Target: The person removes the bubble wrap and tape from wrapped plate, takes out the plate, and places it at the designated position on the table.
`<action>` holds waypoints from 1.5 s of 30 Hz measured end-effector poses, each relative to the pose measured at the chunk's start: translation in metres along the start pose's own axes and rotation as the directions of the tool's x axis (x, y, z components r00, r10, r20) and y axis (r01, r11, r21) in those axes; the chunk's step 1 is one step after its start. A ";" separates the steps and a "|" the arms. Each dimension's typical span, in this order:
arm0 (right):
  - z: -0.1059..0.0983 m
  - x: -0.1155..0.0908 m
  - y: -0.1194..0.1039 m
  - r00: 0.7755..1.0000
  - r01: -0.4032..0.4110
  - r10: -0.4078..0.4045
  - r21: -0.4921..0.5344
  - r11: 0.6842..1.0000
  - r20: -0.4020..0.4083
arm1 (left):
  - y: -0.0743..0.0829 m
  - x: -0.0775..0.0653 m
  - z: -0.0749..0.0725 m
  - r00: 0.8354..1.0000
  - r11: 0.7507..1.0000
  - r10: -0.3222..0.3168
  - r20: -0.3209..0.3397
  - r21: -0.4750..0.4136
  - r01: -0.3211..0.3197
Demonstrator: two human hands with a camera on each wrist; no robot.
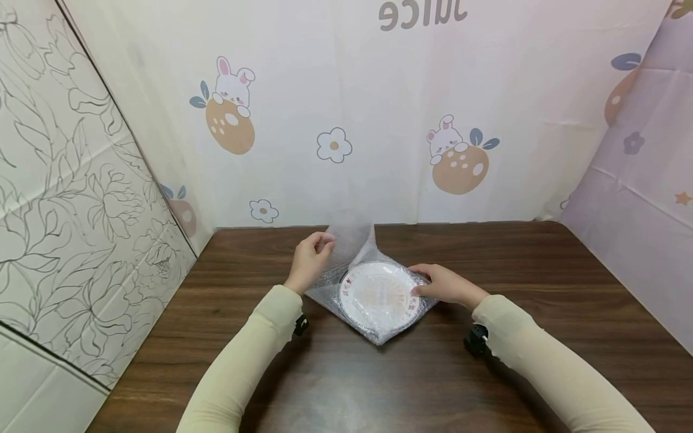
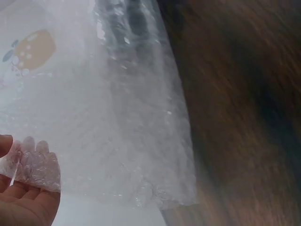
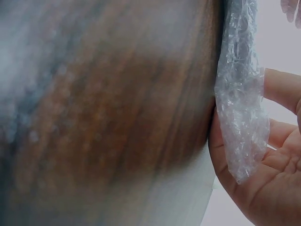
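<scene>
A round white plate (image 1: 381,294) with red characters on its rim lies in clear bubble wrap (image 1: 346,319) on the table. At the plate's far left, my left hand (image 1: 310,258) pinches a raised flap of the wrap (image 1: 349,237). The left wrist view shows this sheet of bubble wrap (image 2: 136,117) hanging down, with fingers (image 2: 28,207) at its edge. My right hand (image 1: 446,284) holds the right side of the wrapped plate. In the right wrist view, a folded corner of bubble wrap (image 3: 242,108) sits between the thumb and fingers.
The brown wooden table (image 1: 520,258) extends to a curtain (image 1: 379,168) printed with rabbits and flowers along the back. A white panel (image 1: 103,180) with line-drawn flowers stands on the left. Another stretch of curtain (image 1: 649,198) hangs on the right.
</scene>
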State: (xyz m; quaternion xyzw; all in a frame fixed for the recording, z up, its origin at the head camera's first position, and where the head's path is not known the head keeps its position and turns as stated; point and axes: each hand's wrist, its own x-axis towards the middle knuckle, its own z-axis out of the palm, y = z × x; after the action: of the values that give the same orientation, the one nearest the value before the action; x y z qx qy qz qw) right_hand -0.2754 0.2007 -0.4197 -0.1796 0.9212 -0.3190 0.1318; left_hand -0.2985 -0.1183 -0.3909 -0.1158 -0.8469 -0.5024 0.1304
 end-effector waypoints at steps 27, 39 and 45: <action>0.000 0.000 0.001 1.000 -0.006 0.006 -0.007 1.000 0.008 | -0.007 0.007 -0.008 0.996 1.000 -0.017 -0.091 0.011 0.018; 0.000 0.000 0.001 1.000 -0.005 0.005 0.004 1.000 0.007 | 0.009 0.002 0.000 0.984 0.956 0.175 -0.014 0.243 -0.166; -0.001 -0.001 0.001 1.000 -0.003 0.003 0.005 1.000 0.011 | 0.005 0.001 0.004 0.984 0.955 -0.012 0.180 0.293 -0.043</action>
State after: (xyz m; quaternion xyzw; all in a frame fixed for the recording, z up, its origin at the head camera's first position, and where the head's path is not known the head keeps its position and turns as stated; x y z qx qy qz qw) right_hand -0.2753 0.2024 -0.4200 -0.1797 0.9199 -0.3202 0.1379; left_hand -0.2981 -0.1122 -0.3884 -0.1466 -0.9198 -0.3565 0.0731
